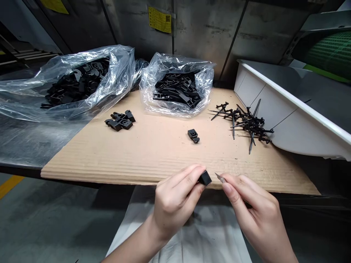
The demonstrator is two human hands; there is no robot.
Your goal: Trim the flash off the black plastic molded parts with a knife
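My left hand (178,197) pinches a small black plastic block (205,178) just over the front edge of the cardboard. Facing it, my right hand (252,204) is closed on a small pointed metal blade (219,178), its tip aimed at the block with a gap between them. Most of the blade is hidden by my fingers. A single black plastic part (193,136) lies on the cardboard (153,149) beyond my hands. To the left sits a little cluster of similar black parts (120,120). At the right is a tangled heap of thin black pieces with long spikes (246,122).
Two clear plastic bags, the left bag (120,69) and the middle bag (149,95), hold many black parts at the back. A white bin (290,120) stands along the right side. Behind rises a metal wall (203,36) with a yellow label (159,19).
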